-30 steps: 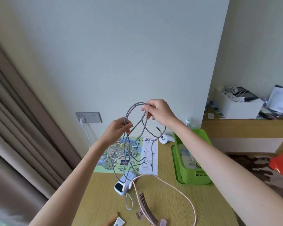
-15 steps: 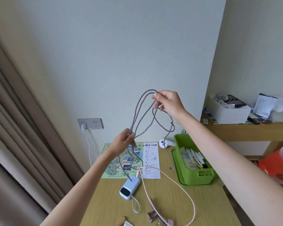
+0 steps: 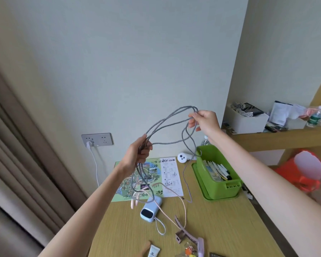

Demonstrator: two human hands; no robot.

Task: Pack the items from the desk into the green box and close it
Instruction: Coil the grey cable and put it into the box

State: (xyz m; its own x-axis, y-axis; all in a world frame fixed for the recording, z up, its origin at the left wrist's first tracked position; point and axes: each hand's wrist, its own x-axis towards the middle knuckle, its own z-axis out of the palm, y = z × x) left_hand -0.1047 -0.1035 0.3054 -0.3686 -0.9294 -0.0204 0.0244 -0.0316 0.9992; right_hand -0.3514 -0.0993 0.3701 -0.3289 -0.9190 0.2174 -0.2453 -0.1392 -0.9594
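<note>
On the near desk (image 3: 220, 229) lay a blue power bank (image 3: 149, 210); above it the left hand (image 3: 137, 154) gripped the gray cable (image 3: 163, 121) loops, the right hand (image 3: 204, 121) pinched their top; beyond, at right, the green box (image 3: 228, 191) stood open

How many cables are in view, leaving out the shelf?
3. The grey cable hangs between the left hand and right hand; the pink cable lies on the desk; the white cable runs down from the socket. The green box may hide more.
</note>
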